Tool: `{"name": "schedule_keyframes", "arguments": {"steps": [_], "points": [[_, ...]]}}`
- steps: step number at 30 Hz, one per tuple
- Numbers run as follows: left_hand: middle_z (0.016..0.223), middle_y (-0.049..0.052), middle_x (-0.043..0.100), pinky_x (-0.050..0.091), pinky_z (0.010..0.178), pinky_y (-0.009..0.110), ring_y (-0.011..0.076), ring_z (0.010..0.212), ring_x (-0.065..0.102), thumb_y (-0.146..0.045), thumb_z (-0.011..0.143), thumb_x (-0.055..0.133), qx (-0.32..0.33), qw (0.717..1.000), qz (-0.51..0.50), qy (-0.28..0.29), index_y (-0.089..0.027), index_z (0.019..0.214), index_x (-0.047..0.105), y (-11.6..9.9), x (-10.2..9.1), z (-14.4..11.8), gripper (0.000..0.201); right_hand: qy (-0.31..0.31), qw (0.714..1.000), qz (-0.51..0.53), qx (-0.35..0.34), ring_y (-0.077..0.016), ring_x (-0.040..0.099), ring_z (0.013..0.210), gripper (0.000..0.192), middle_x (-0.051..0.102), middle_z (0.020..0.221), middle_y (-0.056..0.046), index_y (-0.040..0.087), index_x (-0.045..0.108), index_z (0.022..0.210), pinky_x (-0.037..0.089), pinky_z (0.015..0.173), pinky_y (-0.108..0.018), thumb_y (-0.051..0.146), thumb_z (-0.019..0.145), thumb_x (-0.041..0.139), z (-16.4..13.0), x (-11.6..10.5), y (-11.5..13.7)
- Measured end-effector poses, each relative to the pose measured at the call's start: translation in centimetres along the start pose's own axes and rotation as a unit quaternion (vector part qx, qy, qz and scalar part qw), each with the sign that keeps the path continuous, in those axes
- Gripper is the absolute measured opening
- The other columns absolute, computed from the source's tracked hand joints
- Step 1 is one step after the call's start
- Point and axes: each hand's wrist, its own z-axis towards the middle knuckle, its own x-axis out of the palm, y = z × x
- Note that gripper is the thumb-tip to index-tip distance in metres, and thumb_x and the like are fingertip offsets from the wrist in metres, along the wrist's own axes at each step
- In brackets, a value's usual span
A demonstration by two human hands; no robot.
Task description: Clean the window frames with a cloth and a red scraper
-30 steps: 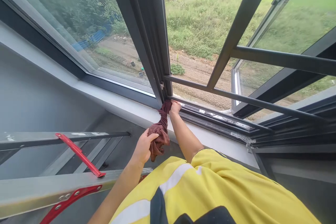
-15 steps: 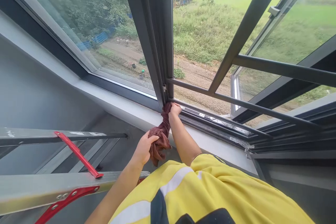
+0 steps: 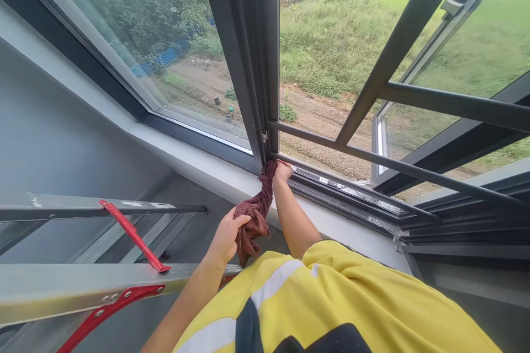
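While the left hand (image 3: 227, 236) grips the maroon cloth (image 3: 255, 210), the right hand (image 3: 283, 171) presses its twisted end into the window track (image 3: 348, 190).

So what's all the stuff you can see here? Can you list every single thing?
cloth: one, dark red-brown, twisted, running from the window corner down to the left hand
window frame: one, dark grey, upright post in the middle with a bottom track to the right
guard bars: several, dark grey, across the open part on the right
open sash: one, dark grey with glass, swung outward on the right
fixed pane: one, clear glass, on the left
ladder: one, silver with red braces, lower left
shirt: one, yellow with a pale stripe, bottom
left hand: one, gripping the cloth's lower end
right hand: one, pressing the cloth's top end into the frame corner
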Motion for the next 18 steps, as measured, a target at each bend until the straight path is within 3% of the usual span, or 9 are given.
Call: {"name": "schedule_keyframes", "arguments": {"steps": [6, 10, 14, 16, 18], "points": [[0.084, 0.005, 0.069, 0.048, 0.072, 0.030, 0.0195, 0.078, 0.063, -0.022, 0.060, 0.072, 0.001, 1.000, 0.010, -0.016, -0.014, 0.097, 0.065, 0.2, 0.4, 0.1, 0.039, -0.037, 0.994, -0.099, 0.011, -0.0159, 0.061, 0.074, 0.015, 0.069, 0.079, -0.004, 0.017, 0.065, 0.078, 0.044, 0.071, -0.023, 0.025, 0.072, 0.054, -1.2, -1.5, -2.2], [0.082, 0.005, 0.069, 0.049, 0.072, 0.031, 0.0192, 0.077, 0.063, -0.021, 0.060, 0.071, -0.001, 1.000, 0.012, -0.008, -0.013, 0.095, 0.065, 0.5, 0.8, -0.2, 0.036, -0.002, 0.993, -0.114, -0.028, -0.0162, 0.060, 0.074, 0.009, 0.067, 0.074, -0.002, 0.018, 0.062, 0.072, 0.043, 0.073, -0.023, 0.025, 0.070, 0.057, -1.3, -3.2, -3.0], [0.086, 0.005, 0.069, 0.048, 0.076, 0.030, 0.0189, 0.081, 0.063, -0.019, 0.063, 0.069, 0.003, 1.000, 0.016, -0.005, -0.013, 0.096, 0.064, 0.5, 1.2, -0.4, 0.034, 0.022, 0.995, 0.091, 0.021, -0.0149, 0.060, 0.073, 0.013, 0.067, 0.075, -0.002, 0.016, 0.063, 0.075, 0.046, 0.071, -0.024, 0.025, 0.071, 0.054, -0.5, -3.9, -1.6], [0.088, 0.006, 0.069, 0.049, 0.076, 0.031, 0.0193, 0.082, 0.063, -0.019, 0.064, 0.069, -0.001, 1.000, 0.014, 0.003, -0.014, 0.099, 0.063, 0.3, 1.4, -0.3, 0.035, 0.045, 0.977, 0.209, 0.002, -0.0143, 0.061, 0.075, 0.020, 0.068, 0.079, -0.003, 0.016, 0.065, 0.082, 0.047, 0.071, -0.025, 0.027, 0.076, 0.049, -0.2, -3.4, -0.4], [0.087, 0.005, 0.069, 0.049, 0.075, 0.031, 0.0193, 0.081, 0.063, -0.019, 0.065, 0.069, -0.007, 1.000, 0.013, 0.013, -0.015, 0.101, 0.063, 0.1, 1.7, -0.2, 0.037, 0.067, 0.970, 0.231, -0.046, -0.0148, 0.061, 0.081, 0.022, 0.068, 0.081, -0.003, 0.017, 0.066, 0.085, 0.047, 0.074, -0.026, 0.029, 0.079, 0.048, -0.1, -2.8, 0.5]]}}
